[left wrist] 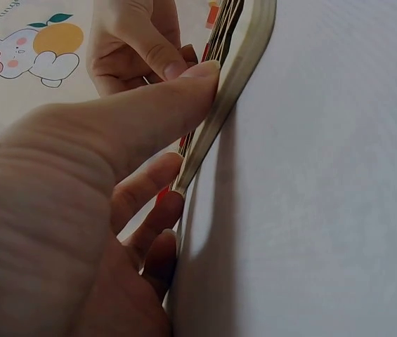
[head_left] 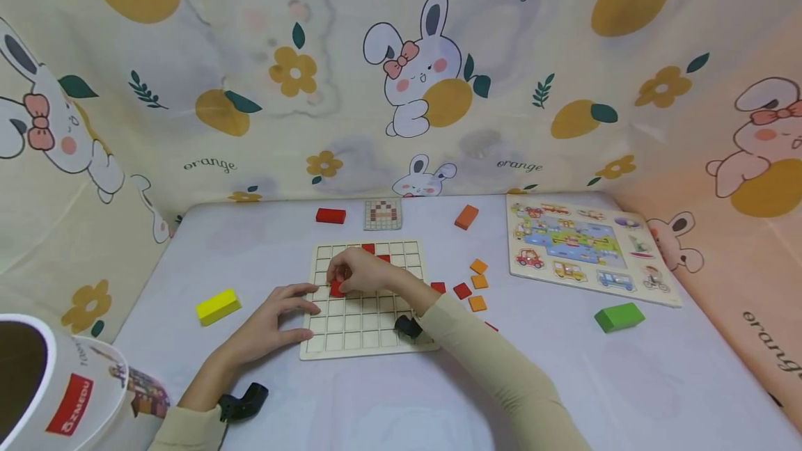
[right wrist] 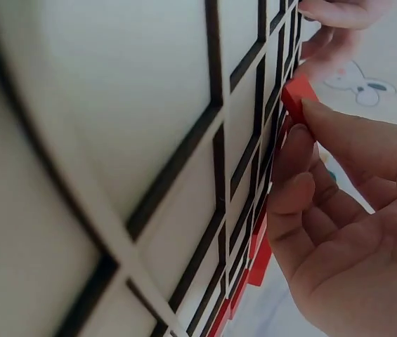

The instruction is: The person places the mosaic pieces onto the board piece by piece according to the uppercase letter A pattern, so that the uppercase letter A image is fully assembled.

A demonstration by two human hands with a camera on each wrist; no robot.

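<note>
A light wooden grid board (head_left: 351, 343) lies on the table, marked off in squares. My right hand (head_left: 366, 272) is over its upper left part and pinches a red square tile (right wrist: 299, 96) between thumb and fingers, close over the grid. More red tiles (head_left: 368, 248) sit in squares near the board's far edge, partly hidden by that hand. Along the board's left edge rests my left hand (head_left: 269, 322), fingers spread and nearly straight, with the thumb touching the rim in the left wrist view. Behind the board lies a small pattern card (head_left: 383, 215).
Loose red tiles (head_left: 462, 290) and orange tiles (head_left: 479, 282) lie right of the board. Around it are a red block (head_left: 330, 216), an orange block (head_left: 466, 217), a yellow block (head_left: 218, 307) and a green block (head_left: 619, 317). A picture puzzle (head_left: 519, 271) is back right, a white bucket (head_left: 94, 416) front left.
</note>
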